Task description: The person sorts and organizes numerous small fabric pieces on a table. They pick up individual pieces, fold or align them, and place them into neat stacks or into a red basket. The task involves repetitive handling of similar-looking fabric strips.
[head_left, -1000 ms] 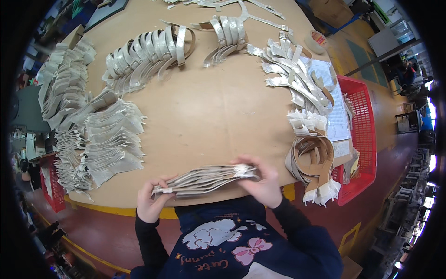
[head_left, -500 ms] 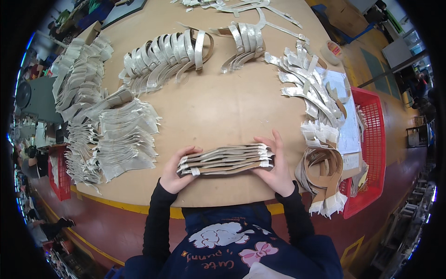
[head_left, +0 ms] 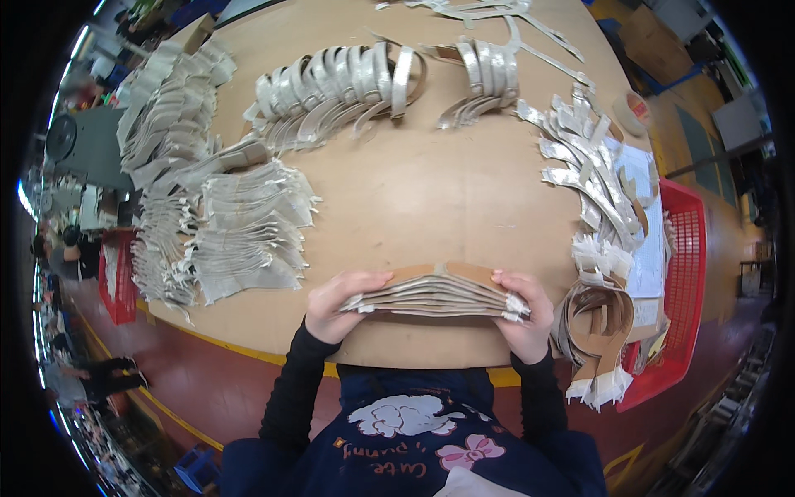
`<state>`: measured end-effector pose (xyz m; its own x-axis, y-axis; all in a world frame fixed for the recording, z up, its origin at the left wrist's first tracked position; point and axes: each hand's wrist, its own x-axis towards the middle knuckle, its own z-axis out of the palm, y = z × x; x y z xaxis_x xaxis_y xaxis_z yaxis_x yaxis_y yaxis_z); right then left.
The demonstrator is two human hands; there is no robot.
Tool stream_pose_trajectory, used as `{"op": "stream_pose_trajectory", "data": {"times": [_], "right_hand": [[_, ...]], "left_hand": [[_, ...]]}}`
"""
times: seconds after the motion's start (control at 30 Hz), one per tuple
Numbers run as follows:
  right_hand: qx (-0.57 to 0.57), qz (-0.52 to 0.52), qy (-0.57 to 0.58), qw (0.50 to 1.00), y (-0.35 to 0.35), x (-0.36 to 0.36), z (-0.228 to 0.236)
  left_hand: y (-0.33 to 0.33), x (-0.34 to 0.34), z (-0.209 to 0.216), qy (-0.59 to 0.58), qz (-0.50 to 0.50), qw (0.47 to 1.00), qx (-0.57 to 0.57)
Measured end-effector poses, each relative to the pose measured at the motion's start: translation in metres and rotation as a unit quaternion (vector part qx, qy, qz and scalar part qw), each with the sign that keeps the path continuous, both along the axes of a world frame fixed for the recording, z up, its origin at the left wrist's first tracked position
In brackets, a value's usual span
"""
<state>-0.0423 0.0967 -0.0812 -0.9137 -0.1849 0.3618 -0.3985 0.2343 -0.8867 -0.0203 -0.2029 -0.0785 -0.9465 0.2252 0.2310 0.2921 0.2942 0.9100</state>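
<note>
A stack of flat strap pieces (head_left: 439,300), pale grey with brown undersides and frayed white ends, is held over the table's near edge. My left hand (head_left: 335,305) grips its left end, and my right hand (head_left: 528,313) grips its right end. The layers fan slightly apart, and the brown top piece bends up in the middle. To the left lie heaps of pale fabric-like pieces (head_left: 248,236). Beyond them stands a row of curved silver straps (head_left: 335,79), with a smaller group of curved straps (head_left: 489,70) beside it.
On the right lie a pile of silver straps (head_left: 592,166), a coiled strap bundle (head_left: 595,319), a printed sheet (head_left: 646,257) and a tape roll (head_left: 633,112). A red plastic basket (head_left: 687,273) stands off the table's right side. Another red basket (head_left: 118,277) is at far left.
The stack has tilted, so its brown top face now shows and its middle bows upward. Both hands still hold its ends. The whole view has shifted, with the table appearing further right.
</note>
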Motion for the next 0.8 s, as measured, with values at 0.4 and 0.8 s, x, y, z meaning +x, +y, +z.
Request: {"op": "stream_pose_trajectory", "data": {"times": [0.4, 0.8], "right_hand": [[0.063, -0.055, -0.148, 0.985, 0.007, 0.001, 0.001], [-0.044, -0.069, -0.299, 0.951, -0.002, -0.005, 0.021]], "left_hand": [[-0.007, -0.003, -0.017, 0.006, 0.013, 0.998, -0.067], [-0.011, 0.014, 0.002, -0.048, 0.083, 0.995, -0.009]]}}
